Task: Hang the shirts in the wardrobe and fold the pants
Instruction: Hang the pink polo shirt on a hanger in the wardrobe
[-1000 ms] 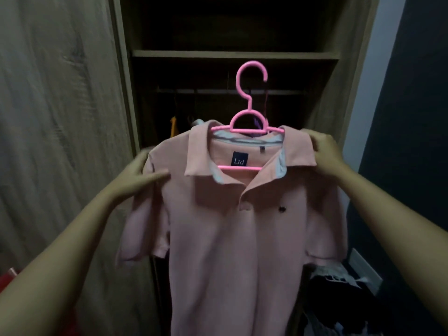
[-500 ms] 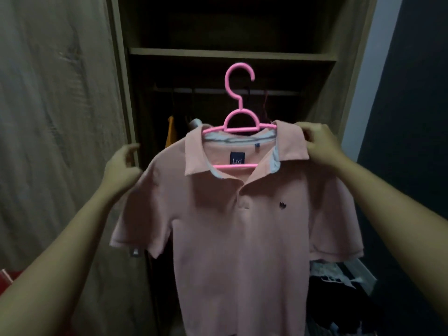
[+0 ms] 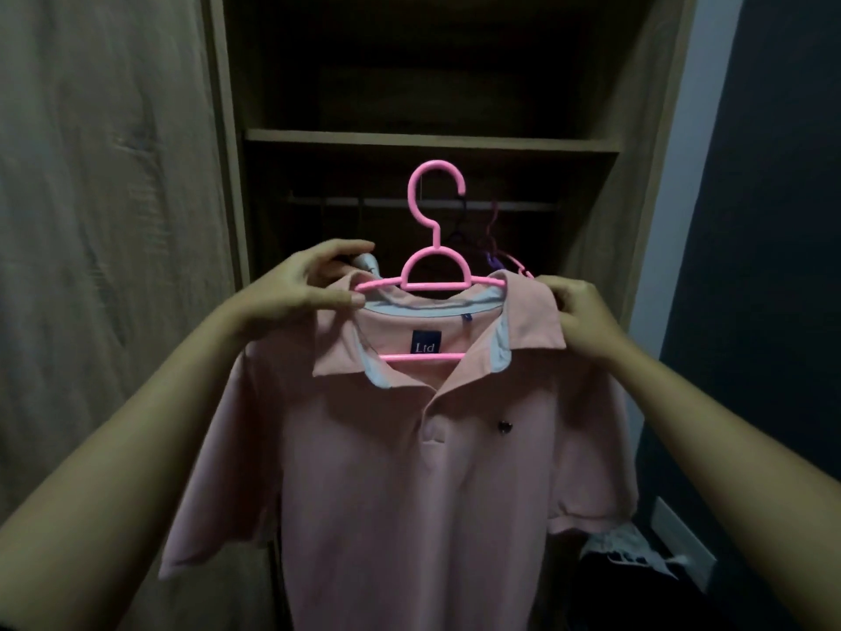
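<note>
Left hand (image 3: 300,293) pinches the collar at one side and right hand (image 3: 582,321) grips the other, evidently to keep the pink polo shirt (image 3: 409,471) square on its pink hanger (image 3: 437,248), held aloft with hook short of the wardrobe (image 3: 227,129) rail (image 3: 523,204), not yet hung.

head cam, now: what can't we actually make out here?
Head view only:
pink shirt hem: cut off by the bottom edge.
pink hanger outer arms: covered by the collar and hands.
right hand fingers: curled behind the shirt's shoulder; whether they also grip the hanger is unclear.
clothes on the rail: too dark, partly behind the shirt.
heap at lower right: too dark to identify.
</note>
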The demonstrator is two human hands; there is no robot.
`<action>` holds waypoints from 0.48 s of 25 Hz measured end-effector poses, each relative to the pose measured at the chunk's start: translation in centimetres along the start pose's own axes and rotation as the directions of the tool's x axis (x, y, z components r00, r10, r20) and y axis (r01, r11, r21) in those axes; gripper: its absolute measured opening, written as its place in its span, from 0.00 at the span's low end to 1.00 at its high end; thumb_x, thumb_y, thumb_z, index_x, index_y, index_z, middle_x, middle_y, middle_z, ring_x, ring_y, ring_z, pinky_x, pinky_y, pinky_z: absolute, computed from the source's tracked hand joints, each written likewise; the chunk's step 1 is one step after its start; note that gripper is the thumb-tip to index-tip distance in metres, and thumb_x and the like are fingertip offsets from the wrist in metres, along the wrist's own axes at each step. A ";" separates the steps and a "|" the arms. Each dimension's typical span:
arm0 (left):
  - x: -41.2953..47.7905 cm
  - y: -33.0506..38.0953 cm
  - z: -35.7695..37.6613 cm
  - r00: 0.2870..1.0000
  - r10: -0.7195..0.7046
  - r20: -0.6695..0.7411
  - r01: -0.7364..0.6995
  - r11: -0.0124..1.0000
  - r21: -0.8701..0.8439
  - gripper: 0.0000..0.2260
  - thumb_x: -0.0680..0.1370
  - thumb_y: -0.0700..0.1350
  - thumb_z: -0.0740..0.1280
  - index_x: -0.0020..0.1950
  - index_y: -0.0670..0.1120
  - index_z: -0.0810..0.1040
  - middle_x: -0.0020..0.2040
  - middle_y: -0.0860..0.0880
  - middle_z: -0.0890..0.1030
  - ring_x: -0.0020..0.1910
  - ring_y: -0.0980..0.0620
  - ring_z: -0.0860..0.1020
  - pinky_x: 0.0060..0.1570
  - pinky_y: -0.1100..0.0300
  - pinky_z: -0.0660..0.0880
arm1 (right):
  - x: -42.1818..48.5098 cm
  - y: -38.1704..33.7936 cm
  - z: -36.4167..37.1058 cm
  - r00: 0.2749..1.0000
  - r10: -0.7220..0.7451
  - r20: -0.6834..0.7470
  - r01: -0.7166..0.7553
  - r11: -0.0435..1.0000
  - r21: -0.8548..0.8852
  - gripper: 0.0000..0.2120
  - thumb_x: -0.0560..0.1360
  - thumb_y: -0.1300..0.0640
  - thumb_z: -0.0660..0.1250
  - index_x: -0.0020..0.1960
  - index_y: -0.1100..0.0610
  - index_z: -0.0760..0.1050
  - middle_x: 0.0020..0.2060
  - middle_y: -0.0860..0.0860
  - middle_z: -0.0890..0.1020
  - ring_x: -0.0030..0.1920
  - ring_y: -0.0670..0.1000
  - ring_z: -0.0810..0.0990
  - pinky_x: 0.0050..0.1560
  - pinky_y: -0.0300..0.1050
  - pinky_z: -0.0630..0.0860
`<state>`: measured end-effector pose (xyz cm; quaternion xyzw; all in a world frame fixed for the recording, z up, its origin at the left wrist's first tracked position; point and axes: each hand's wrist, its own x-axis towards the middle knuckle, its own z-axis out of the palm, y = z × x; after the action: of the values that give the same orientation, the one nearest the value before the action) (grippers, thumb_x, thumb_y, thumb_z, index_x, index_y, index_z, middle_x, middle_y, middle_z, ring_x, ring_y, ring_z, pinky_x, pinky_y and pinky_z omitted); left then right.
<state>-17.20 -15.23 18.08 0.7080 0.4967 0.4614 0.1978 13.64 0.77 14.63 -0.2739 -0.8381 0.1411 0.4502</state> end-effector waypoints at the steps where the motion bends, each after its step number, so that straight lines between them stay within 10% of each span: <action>1: 0.2 0.0 0.0 0.999 -0.033 -0.013 0.034 0.997 0.072 0.23 0.67 0.49 0.77 0.60 0.55 0.75 0.51 0.50 0.82 0.51 0.61 0.80 0.51 0.67 0.76 | 0.1 0.0 0.1 1.000 -0.006 0.006 0.006 1.000 0.003 0.07 0.64 0.43 0.64 0.41 0.35 0.77 0.35 0.42 0.80 0.41 0.46 0.76 0.46 0.61 0.77; 3: 0.5 0.1 0.1 0.992 -0.126 -0.019 0.127 0.955 0.269 0.14 0.67 0.57 0.75 0.47 0.52 0.81 0.39 0.51 0.81 0.36 0.62 0.77 0.36 0.68 0.74 | 0.1 0.1 0.5 1.000 -0.022 0.008 0.022 1.000 -0.010 0.08 0.64 0.44 0.64 0.42 0.33 0.76 0.37 0.41 0.81 0.43 0.49 0.79 0.47 0.60 0.77; 5: 0.5 -0.1 -0.7 0.988 -0.147 -0.039 0.151 0.933 0.325 0.26 0.59 0.67 0.74 0.41 0.44 0.82 0.32 0.51 0.78 0.30 0.60 0.73 0.28 0.68 0.68 | 0.2 -0.3 0.8 1.000 -0.030 0.000 0.030 0.999 -0.027 0.10 0.65 0.43 0.63 0.44 0.32 0.76 0.39 0.40 0.81 0.45 0.49 0.80 0.48 0.58 0.77; 10: 0.0 -1.3 -1.8 0.974 -0.016 -0.226 0.081 0.957 0.279 0.12 0.73 0.47 0.72 0.55 0.46 0.82 0.40 0.46 0.80 0.37 0.59 0.74 0.32 0.70 0.71 | -1.6 0.8 0.2 0.996 0.053 -0.078 -0.062 0.991 -0.122 0.16 0.71 0.47 0.66 0.58 0.46 0.74 0.47 0.42 0.79 0.45 0.44 0.77 0.47 0.42 0.72; 12: -0.7 -2.5 -3.4 0.952 -0.026 -0.305 0.114 0.954 0.278 0.11 0.73 0.46 0.71 0.54 0.46 0.82 0.42 0.43 0.82 0.39 0.57 0.75 0.34 0.69 0.73 | -4.5 4.3 0.4 0.949 0.274 0.157 -0.269 0.962 -0.054 0.20 0.71 0.46 0.69 0.60 0.53 0.73 0.50 0.44 0.78 0.47 0.44 0.77 0.51 0.41 0.74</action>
<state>-21.48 -15.37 17.57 0.6335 0.6085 0.4769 0.0304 16.71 1.63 9.26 -0.3813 -0.8286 0.2101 0.3521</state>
